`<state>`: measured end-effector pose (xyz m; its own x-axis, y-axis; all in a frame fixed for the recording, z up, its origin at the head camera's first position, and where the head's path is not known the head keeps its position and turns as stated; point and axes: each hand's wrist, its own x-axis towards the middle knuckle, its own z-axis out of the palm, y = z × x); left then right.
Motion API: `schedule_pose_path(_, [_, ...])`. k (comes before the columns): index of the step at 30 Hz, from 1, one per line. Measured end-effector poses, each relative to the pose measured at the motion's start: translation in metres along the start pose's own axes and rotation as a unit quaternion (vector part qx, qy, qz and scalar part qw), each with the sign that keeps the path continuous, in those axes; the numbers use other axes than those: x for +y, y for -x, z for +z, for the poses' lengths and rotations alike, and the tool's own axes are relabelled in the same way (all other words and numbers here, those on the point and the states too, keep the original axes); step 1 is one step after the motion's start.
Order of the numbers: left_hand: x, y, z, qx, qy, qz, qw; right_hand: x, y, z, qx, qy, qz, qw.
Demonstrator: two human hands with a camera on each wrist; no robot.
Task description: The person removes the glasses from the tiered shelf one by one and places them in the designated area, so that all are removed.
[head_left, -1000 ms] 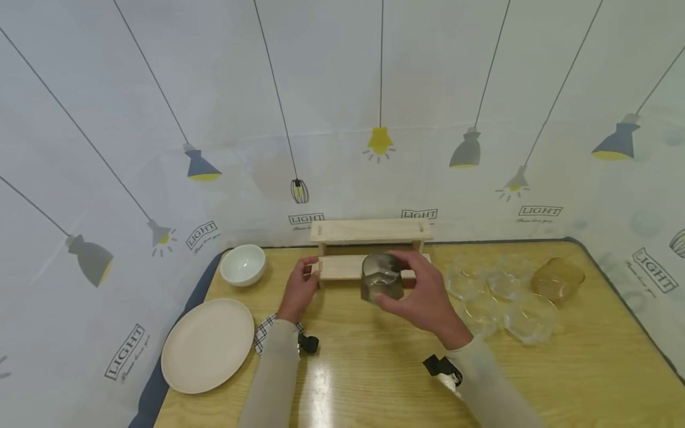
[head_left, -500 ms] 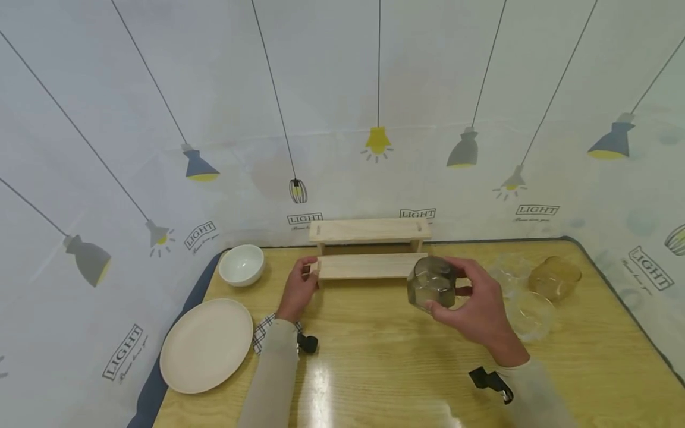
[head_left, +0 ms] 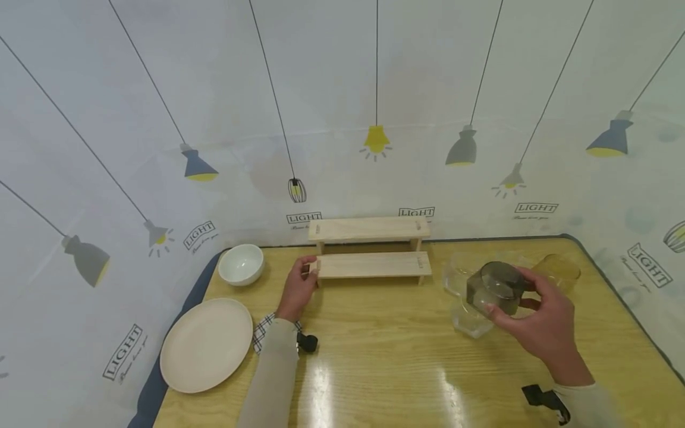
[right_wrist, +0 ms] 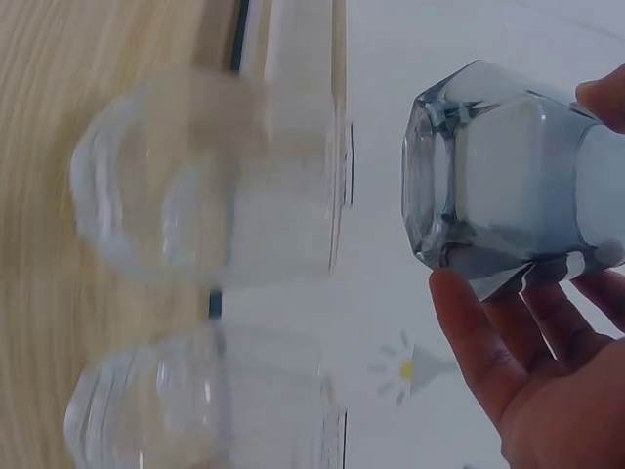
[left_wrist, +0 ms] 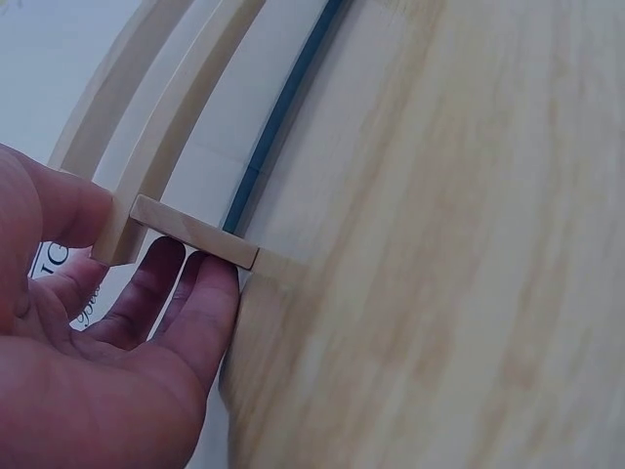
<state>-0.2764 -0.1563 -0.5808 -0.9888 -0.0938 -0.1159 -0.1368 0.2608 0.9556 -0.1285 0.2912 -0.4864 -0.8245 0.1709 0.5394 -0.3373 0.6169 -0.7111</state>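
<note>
My right hand (head_left: 548, 324) holds a smoky grey glass (head_left: 495, 288) in the air, above and in front of the group of glasses on the right. In the right wrist view the fingers and thumb wrap round the faceted grey glass (right_wrist: 498, 186), with clear glasses (right_wrist: 195, 186) on the table beside it. At the left end of the two-step wooden shelf (head_left: 369, 266), my left hand (head_left: 298, 289) grips the lower step. The left wrist view has the thumb against the board and the fingers behind the shelf's leg (left_wrist: 195, 232).
Clear glasses (head_left: 471, 321) and an amber glass (head_left: 559, 270) stand at the right, some hidden behind the grey one. On the left are a white bowl (head_left: 241, 265), a pale oval plate (head_left: 207, 346) and a checked cloth (head_left: 263, 333). A printed wall covering (head_left: 342, 148) borders the table.
The right hand has carried the grey glass rightward, from in front of the shelf to over the other glasses. The left hand has stayed on the shelf's end.
</note>
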Motion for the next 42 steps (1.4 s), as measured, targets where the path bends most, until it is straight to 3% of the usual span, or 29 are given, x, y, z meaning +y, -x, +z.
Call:
schedule_pose_path(7, [-0.001, 0.001, -0.004, -0.001, -0.001, 0.001, 1.0000, 0.028, 0.000, -0.031, 0.045, 0.041, 0.008, 0.998])
schedule_pose_path(11, [-0.004, 0.001, -0.005, -0.003, -0.001, 0.004, 1.0000, 0.040, 0.000, -0.045, 0.061, 0.063, 0.060, 0.994])
schedule_pose_path(15, [-0.005, 0.000, -0.005, -0.007, -0.006, 0.001, 1.0000, 0.051, 0.001, -0.056, 0.071, 0.094, 0.128, 0.985])
schedule_pose_path(26, [-0.001, -0.002, -0.003, -0.001, -0.008, 0.018, 0.9998, 0.078, 0.011, -0.083, 0.121, 0.171, 0.202, 0.957])
schedule_pose_path(35, [-0.001, -0.002, -0.004, -0.008, 0.000, 0.012, 0.9999, 0.096, 0.021, -0.094, 0.088, 0.181, 0.326, 0.924])
schedule_pose_path(42, [-0.005, -0.002, -0.003, -0.013, 0.008, 0.016, 0.9998, 0.112, 0.031, -0.092, 0.032, 0.199, 0.354, 0.913])
